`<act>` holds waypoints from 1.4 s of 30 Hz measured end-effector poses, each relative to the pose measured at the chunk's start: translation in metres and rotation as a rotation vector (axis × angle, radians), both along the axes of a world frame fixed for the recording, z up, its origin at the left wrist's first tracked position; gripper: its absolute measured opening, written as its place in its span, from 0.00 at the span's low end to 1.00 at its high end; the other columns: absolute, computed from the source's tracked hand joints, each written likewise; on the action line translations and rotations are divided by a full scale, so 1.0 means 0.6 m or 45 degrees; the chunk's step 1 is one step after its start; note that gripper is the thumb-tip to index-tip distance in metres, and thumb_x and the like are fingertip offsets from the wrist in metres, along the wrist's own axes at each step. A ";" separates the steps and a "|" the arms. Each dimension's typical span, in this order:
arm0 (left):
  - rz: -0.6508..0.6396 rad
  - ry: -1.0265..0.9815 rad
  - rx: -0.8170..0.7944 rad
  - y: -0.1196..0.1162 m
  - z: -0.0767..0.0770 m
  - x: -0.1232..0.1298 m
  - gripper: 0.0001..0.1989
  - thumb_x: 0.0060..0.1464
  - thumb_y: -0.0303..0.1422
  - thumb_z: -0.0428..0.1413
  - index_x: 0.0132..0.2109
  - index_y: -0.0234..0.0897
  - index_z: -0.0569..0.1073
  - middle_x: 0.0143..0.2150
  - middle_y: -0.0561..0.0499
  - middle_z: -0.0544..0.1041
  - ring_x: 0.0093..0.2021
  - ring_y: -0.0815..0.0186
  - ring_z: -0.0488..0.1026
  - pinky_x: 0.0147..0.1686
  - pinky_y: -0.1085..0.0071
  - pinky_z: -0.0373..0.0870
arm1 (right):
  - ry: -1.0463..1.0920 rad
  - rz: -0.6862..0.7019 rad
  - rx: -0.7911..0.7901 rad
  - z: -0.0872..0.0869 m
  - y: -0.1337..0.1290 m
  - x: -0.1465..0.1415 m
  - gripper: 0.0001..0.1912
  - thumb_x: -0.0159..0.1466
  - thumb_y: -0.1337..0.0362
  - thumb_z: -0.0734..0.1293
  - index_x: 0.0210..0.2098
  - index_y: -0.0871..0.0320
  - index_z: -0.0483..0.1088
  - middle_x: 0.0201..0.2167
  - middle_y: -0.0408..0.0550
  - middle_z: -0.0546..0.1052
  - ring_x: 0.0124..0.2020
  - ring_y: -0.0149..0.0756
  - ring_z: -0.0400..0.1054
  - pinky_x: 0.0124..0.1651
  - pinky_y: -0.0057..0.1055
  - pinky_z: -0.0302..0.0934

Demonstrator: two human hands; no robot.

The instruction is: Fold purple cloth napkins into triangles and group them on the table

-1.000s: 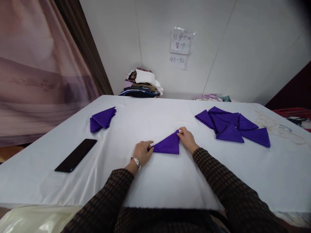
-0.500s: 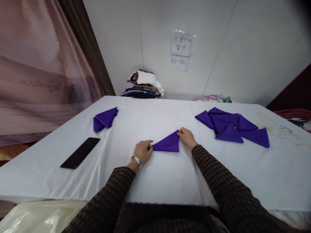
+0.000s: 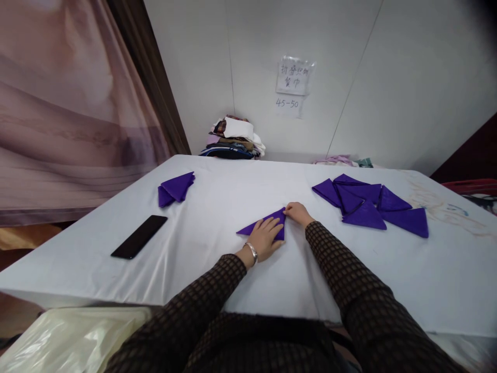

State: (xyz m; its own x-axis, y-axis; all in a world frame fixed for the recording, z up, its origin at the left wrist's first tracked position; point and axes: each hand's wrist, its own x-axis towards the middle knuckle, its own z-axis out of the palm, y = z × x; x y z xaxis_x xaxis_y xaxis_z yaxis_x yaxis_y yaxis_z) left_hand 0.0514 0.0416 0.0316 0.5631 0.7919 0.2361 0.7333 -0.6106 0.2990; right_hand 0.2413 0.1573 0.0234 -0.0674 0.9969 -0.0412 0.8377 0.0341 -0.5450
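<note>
A purple cloth napkin, folded into a triangle, lies in front of me on the white-covered table. Across its middle my left hand rests flat with the fingers spread, covering part of the cloth. At the upper right corner, my right hand pinches the napkin between thumb and fingertips. Off to the right lie several folded purple napkins, overlapping in a loose group. A smaller pile of purple napkins sits to the far left.
A black phone lies on the table's left side. Stacked clothes stand behind the back edge, against the wall. Handwritten paper signs hang above. A pale plastic-covered thing is below the front left edge.
My left hand has left the napkin's left tip, moved right and flattened onto its middle. My right hand stays pinched at the upper corner. The view has shifted slightly.
</note>
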 end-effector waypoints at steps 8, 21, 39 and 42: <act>0.032 0.213 -0.100 0.002 -0.040 0.010 0.32 0.58 0.55 0.39 0.64 0.45 0.57 0.68 0.47 0.54 0.68 0.52 0.44 0.62 0.46 0.41 | -0.092 -0.062 -0.009 0.008 0.005 -0.005 0.09 0.58 0.61 0.67 0.27 0.60 0.76 0.26 0.47 0.76 0.32 0.34 0.69 0.32 0.25 0.56; 0.047 0.197 -0.090 0.001 -0.037 0.012 0.31 0.57 0.54 0.42 0.63 0.47 0.59 0.67 0.48 0.55 0.67 0.52 0.45 0.62 0.45 0.42 | -0.092 -0.169 0.272 0.023 -0.037 -0.021 0.15 0.66 0.62 0.56 0.43 0.59 0.72 0.41 0.53 0.76 0.43 0.38 0.69 0.46 0.32 0.60; 0.037 0.185 -0.085 0.001 -0.039 0.013 0.30 0.57 0.53 0.43 0.63 0.47 0.59 0.66 0.47 0.56 0.67 0.52 0.45 0.62 0.44 0.41 | -0.265 0.629 0.093 -0.006 -0.041 -0.048 0.32 0.67 0.48 0.49 0.65 0.56 0.51 0.67 0.51 0.49 0.68 0.42 0.38 0.66 0.47 0.31; 0.039 0.188 -0.101 0.001 -0.042 0.013 0.31 0.57 0.54 0.41 0.63 0.47 0.58 0.67 0.47 0.55 0.68 0.52 0.44 0.62 0.44 0.40 | -0.307 0.547 0.076 -0.013 -0.029 -0.043 0.31 0.67 0.47 0.49 0.65 0.53 0.51 0.67 0.48 0.48 0.68 0.40 0.37 0.66 0.48 0.31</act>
State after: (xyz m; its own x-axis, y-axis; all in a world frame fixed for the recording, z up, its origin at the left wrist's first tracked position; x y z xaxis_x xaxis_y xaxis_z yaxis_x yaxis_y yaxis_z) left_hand 0.0593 0.0422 0.0065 0.5626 0.8220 0.0887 0.7907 -0.5663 0.2326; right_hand 0.2153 0.1400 0.0153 -0.4683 0.8822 -0.0503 0.8432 0.4291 -0.3238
